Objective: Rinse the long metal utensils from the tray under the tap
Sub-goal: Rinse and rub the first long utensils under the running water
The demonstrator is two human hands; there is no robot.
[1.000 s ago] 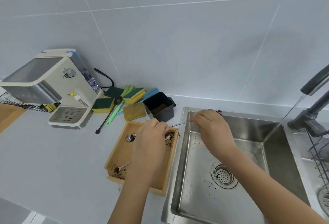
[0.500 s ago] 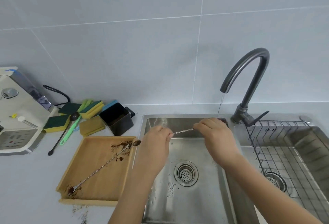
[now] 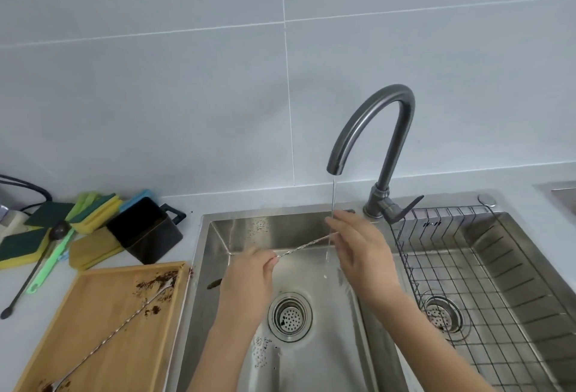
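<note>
- On the bench at the left, the wooden tray (image 3: 103, 323) lies smeared with brown grounds; one long twisted spoon (image 3: 115, 334) lies across it, still unwashed.
- The left hand (image 3: 249, 285), over the sink (image 3: 218, 235), pinches one end of a second twisted metal stirrer (image 3: 304, 246).
- The right hand (image 3: 358, 254) closes on its other end, which a moment ago sat short of the stream and now meets the water falling from the tap (image 3: 374, 130).
- Rinsing of this utensil looks just begun; the one in the tray waits its turn.
</note>
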